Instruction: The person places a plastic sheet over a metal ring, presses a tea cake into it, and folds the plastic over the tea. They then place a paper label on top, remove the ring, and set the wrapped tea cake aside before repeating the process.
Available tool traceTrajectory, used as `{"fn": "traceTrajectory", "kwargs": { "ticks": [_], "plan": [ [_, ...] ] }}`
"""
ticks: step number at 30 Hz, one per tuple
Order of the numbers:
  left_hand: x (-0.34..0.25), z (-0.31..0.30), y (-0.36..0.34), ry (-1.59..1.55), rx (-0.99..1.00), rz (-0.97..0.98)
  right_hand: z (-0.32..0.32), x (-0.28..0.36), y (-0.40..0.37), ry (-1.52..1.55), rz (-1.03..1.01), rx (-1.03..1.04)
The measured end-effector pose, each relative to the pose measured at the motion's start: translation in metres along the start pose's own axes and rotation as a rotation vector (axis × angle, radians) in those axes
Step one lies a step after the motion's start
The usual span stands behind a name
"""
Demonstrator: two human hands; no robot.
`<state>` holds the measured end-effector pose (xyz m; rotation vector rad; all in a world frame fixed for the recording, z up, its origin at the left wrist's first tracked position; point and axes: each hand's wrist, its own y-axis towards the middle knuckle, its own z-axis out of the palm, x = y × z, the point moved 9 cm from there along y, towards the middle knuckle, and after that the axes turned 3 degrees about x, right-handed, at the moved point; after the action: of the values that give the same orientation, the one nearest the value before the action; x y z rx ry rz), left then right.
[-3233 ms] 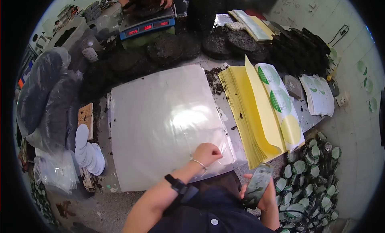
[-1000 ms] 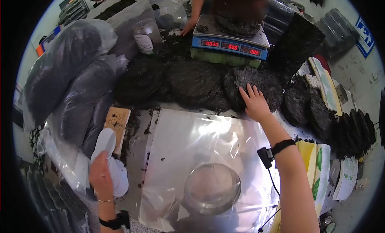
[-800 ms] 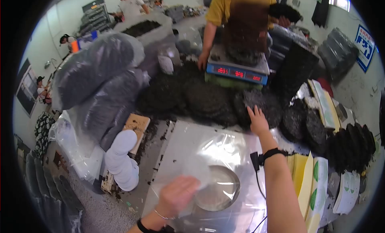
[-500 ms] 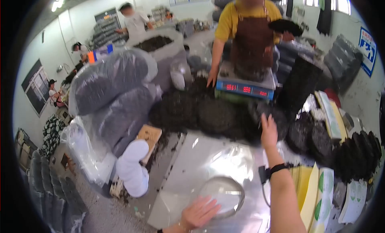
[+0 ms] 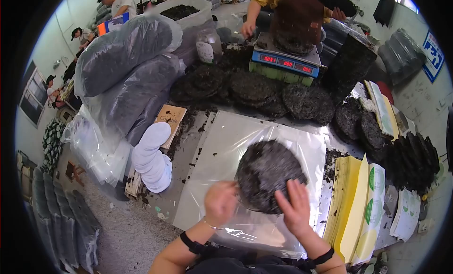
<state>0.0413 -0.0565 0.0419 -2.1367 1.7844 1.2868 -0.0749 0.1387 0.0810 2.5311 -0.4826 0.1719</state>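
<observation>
A round, dark cake of what looks like dried seaweed (image 5: pixel 270 175) is in front of me, over the clear plastic sheets on the table. My right hand (image 5: pixel 296 208) is at its lower right edge, fingers over the top of the cake. At the left edge, my left hand (image 5: pixel 221 204) is closed, fingertips pressed together; what they pinch is too blurred to make out. Under both hands lies a stack of clear plastic bags (image 5: pixel 212 156). Behind it runs a row of similar dark cakes (image 5: pixel 252 87).
A co-worker in a brown apron (image 5: pixel 296 19) stands behind a blue scale (image 5: pixel 285 62), holding a dark cake. White paper discs (image 5: pixel 152 163) lie left, near large filled bags (image 5: pixel 127 52). Yellow-edged card sleeves (image 5: pixel 351 198) and upright dark cakes (image 5: pixel 413 158) are at right.
My right hand has come back from the row with a dark cake, now above the plastic bags. My left hand has lifted from flat and closed beside it. The view has tilted down.
</observation>
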Motion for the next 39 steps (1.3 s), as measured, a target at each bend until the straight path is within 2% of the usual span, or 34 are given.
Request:
{"fn": "traceTrajectory", "kwargs": {
  "ticks": [1,2,3,5,6,7,8,10,11,13,15,16,17,18,19,20,22,24,25,27,29,31,32,33,34,35,36,37,38,39],
  "plan": [
    [0.034,-0.016,-0.011,-0.21,-0.187,-0.254,0.016,0.007,-0.008,0.008,0.005,0.07],
    [0.043,-0.021,0.002,-0.408,-0.181,-0.464,0.039,0.012,-0.016,0.036,0.029,0.237],
    [0.031,-0.029,0.024,-0.419,-0.175,-0.463,0.057,0.017,-0.022,-0.019,-0.027,0.369],
    [-0.026,0.01,0.072,-0.225,0.444,-0.147,0.044,0.022,-0.007,0.061,0.006,0.481],
    [-0.017,0.04,0.067,0.037,0.653,-0.108,0.041,0.014,0.002,0.167,0.025,0.5],
    [0.001,0.063,0.064,0.145,0.725,-0.074,0.039,0.005,0.01,0.278,0.052,0.525],
    [0.005,0.074,0.07,0.213,0.819,-0.132,0.047,-0.012,0.02,0.345,0.193,0.603],
    [0.013,0.099,0.077,0.33,0.968,-0.227,0.067,-0.019,0.047,0.115,0.182,0.695],
    [0.014,0.108,0.078,0.31,0.989,-0.236,0.08,-0.021,0.062,0.123,0.195,0.72],
    [0.024,0.115,0.078,0.393,1.034,-0.341,0.12,-0.038,0.062,0.052,0.369,1.016],
    [0.024,0.123,0.077,0.375,0.981,-0.38,0.131,-0.041,0.057,0.082,0.313,0.887],
    [0.03,0.129,0.075,0.386,0.945,-0.421,0.139,-0.045,0.051,0.063,0.359,0.915],
    [0.035,0.137,0.069,0.406,0.819,-0.384,0.144,-0.046,0.044,0.009,0.322,0.846],
    [0.047,0.151,0.058,0.347,0.756,-0.406,0.159,-0.05,0.032,0.043,0.4,0.888],
    [0.074,0.173,0.043,0.214,0.793,-0.525,0.169,-0.053,0.03,0.095,0.392,0.891],
    [0.072,0.176,0.046,0.306,0.773,-0.429,0.179,-0.059,0.026,0.046,0.342,0.881],
    [0.073,0.181,0.045,0.299,0.818,-0.444,0.181,-0.062,0.027,0.021,0.367,0.991],
    [0.053,0.163,0.054,0.316,0.893,-0.433,0.171,-0.055,0.027,0.055,0.291,0.896],
    [0.053,0.163,0.053,0.31,0.902,-0.435,0.163,-0.051,0.034,0.14,0.36,0.903],
    [0.06,0.174,0.046,0.324,0.676,-0.383,0.138,-0.029,0.052,0.098,0.291,0.884],
    [0.041,0.155,0.053,0.381,0.72,-0.357,0.136,-0.045,0.046,0.156,0.35,0.818],
    [0.023,0.125,0.059,0.251,0.664,-0.302,0.102,-0.047,0.075,0.369,0.325,0.705],
    [-0.001,0.085,0.072,0.24,0.564,-0.128,0.096,-0.071,0.082,0.262,0.207,0.467],
    [0.001,0.069,0.086,0.014,0.363,-0.034,0.089,-0.088,0.073,0.14,0.114,0.232],
    [0.002,0.056,0.102,-0.102,0.365,-0.001,0.075,-0.073,0.082,0.193,0.114,0.126],
    [0.003,0.04,0.112,-0.121,0.24,0.063,0.058,-0.066,0.094,0.21,0.132,0.021],
    [0.004,0.033,0.111,-0.096,0.241,0.085,0.1,-0.099,0.066,0.448,0.421,0.204],
    [0.041,0.075,0.088,-0.05,0.325,0.049,0.141,-0.12,0.044,0.757,0.553,0.464],
    [0.04,0.077,0.083,-0.078,0.31,0.094,0.138,-0.126,0.042,0.808,0.48,0.363],
    [0.049,0.088,0.079,-0.068,0.392,0.023,0.139,-0.144,0.032,0.817,0.57,0.395]
  ]
}}
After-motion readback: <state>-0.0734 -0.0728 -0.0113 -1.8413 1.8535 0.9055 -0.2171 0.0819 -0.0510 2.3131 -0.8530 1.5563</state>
